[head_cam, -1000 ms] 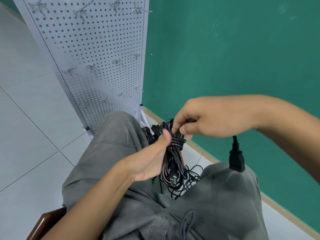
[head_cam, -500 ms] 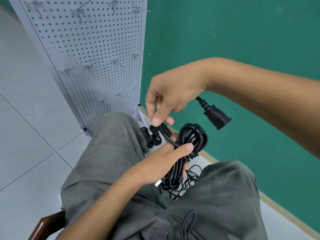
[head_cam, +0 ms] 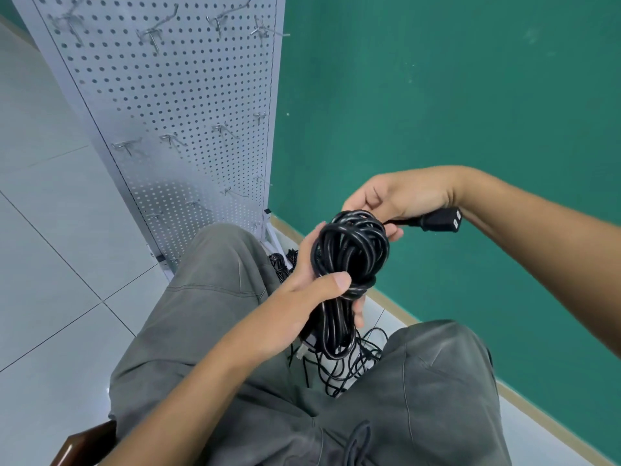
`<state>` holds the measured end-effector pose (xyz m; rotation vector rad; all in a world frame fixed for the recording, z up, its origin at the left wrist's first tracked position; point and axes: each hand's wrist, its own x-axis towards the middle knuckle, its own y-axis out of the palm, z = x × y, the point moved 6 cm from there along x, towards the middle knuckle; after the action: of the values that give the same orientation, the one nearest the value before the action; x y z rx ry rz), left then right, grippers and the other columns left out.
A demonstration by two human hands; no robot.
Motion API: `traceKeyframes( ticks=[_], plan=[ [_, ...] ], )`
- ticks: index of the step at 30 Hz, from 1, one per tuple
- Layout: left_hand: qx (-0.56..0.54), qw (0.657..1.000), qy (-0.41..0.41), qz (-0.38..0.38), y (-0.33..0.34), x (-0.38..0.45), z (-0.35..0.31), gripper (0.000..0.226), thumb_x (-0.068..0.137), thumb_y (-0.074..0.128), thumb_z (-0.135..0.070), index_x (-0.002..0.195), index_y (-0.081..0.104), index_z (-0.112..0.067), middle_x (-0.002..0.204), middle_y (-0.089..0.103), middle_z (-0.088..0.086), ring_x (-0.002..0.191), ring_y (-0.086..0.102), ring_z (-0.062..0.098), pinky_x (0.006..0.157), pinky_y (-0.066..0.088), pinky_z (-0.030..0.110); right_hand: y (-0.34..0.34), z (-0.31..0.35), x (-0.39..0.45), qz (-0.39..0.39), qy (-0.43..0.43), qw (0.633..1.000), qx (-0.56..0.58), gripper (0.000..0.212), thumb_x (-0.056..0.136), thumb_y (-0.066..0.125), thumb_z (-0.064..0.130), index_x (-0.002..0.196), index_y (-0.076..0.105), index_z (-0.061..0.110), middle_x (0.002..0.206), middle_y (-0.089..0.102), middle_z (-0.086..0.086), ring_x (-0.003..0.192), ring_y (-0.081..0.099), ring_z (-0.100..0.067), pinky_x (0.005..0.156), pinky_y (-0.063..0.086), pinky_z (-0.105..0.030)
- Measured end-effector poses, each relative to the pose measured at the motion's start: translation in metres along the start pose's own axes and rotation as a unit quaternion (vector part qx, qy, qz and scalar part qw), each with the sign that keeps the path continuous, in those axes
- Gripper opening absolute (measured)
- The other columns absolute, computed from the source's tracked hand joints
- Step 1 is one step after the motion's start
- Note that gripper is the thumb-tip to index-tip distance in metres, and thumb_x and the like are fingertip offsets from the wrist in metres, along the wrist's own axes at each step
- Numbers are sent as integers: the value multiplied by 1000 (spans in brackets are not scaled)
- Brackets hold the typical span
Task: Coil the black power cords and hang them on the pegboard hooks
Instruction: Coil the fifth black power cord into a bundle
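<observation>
The left hand (head_cam: 312,297) grips the coiled cord (head_cam: 349,264) above the lap, thumb clamping its waist. The right hand (head_cam: 400,196) pinches the tail near the plug (head_cam: 440,220). Best to tuck the plug end snugly through the loop, so the coil holds on a pegboard (head_cam: 174,95) hook.

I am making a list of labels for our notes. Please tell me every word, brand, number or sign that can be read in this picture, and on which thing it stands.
No readable text in this view.
Connector at the cord end by the right hand: two small pale marks, too small to read.
Coiled power cord in the left hand: no print visible.
Pegboard: only holes and hooks, no label.
</observation>
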<state>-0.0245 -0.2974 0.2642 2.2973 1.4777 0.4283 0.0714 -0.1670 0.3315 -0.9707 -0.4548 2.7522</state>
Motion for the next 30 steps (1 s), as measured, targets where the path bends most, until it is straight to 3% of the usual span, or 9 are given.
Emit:
traceKeyframes(
  ticks=[4, 8, 10, 13, 16, 19, 23, 27, 30],
  plan=[
    [-34, 999, 32, -20, -9, 3, -6, 56, 93, 58, -29, 144, 35, -24, 95, 55, 25, 79, 60, 35, 80, 50, 50, 16, -8, 2, -19, -38, 998, 39, 60, 103, 44, -6, 77, 74, 39, 57, 57, 15, 49, 37, -7, 54, 35, -25],
    [-75, 994, 42, -71, -16, 2, -11, 58, 99, 55, -29, 145, 33, -1, 101, 54, 23, 85, 55, 33, 81, 54, 44, 29, -16, 2, -77, -55, 990, 103, 39, 104, 48, 2, 98, 75, 29, 80, 69, 1, 51, 38, -11, 52, 37, -23],
    [-84, 992, 34, -90, -20, 1, -11, 53, 99, 52, -31, 142, 41, -3, 98, 59, 16, 91, 54, 34, 82, 55, 40, 29, -20, -2, -132, -48, 982, 125, 22, 104, 50, 4, 113, 68, 14, 90, 67, -10, 51, 36, -13, 50, 37, -24],
    [-89, 990, 15, -108, -21, 1, -9, 50, 95, 55, -32, 141, 50, -13, 102, 63, 12, 96, 57, 31, 82, 56, 35, 33, -24, -12, -183, -44, 965, 182, 23, 104, 49, 1, 123, 56, 11, 91, 67, -15, 49, 40, -16, 50, 41, -25],
    [-95, 987, -10, -126, -21, 0, -4, 44, 94, 57, -33, 134, 53, -15, 104, 67, 15, 96, 64, 30, 80, 57, 35, 46, -23, -23, -204, -50, 960, 187, 16, 105, 47, -1, 118, 49, 8, 91, 70, -17, 56, 47, -22, 57, 46, -28],
    [-89, 986, -38, -137, -19, 0, -2, 51, 99, 61, -34, 140, 46, -6, 105, 69, 17, 92, 70, 28, 76, 58, 35, 56, -26, -35, -221, -69, 955, 186, 8, 105, 49, 3, 111, 55, 3, 92, 72, -21, 64, 53, -25, 64, 49, -30],
    [-106, 977, -85, -162, -17, -2, 5, 70, 93, 60, -40, 145, 41, 3, 101, 71, 11, 87, 72, 24, 72, 60, 35, 68, -29, -40, -245, -107, 944, 196, 18, 105, 49, 8, 104, 64, -3, 83, 70, -18, 64, 57, -22, 67, 48, -33],
    [-140, 970, -123, -157, -21, -2, 13, 77, 93, 62, -45, 148, 41, 3, 101, 71, 6, 90, 71, 22, 77, 60, 34, 82, -33, -35, -259, -168, 900, 307, 31, 90, 37, 8, 107, 60, -3, 86, 65, -19, 75, 57, -25, 75, 48, -34],
    [-172, 958, -163, -160, -19, -2, 15, 68, 84, 61, -44, 140, 57, -5, 112, 76, 6, 97, 75, 20, 87, 58, 33, 92, -41, -38, -325, -181, 904, 209, 25, 101, 44, 26, 108, 61, 9, 89, 58, -13, 84, 52, -24, 82, 44, -34]
  ],
)
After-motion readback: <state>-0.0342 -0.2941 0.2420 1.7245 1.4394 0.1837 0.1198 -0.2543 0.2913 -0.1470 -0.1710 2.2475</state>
